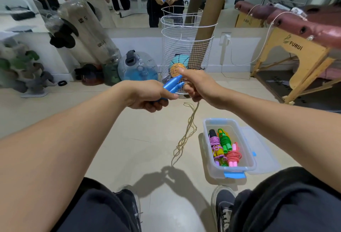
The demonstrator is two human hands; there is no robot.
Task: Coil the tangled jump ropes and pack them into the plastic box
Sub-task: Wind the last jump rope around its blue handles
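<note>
Gripping two blue handles (172,86) in left hand (147,97), right hand (199,87) pinching tan rope (186,134), dangling left of plastic box (228,171); fingertips hidden, packed ropes (224,147) blurring together inside.

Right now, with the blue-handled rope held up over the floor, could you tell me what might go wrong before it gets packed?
1. The tan rope hangs in loose, twisted strands down to the floor, so it may knot further as the right hand winds it.
2. The left hand grips both blue handles; a slip could undo the coil.
3. The plastic box already holds three bundled ropes, so space may be tight.
</note>
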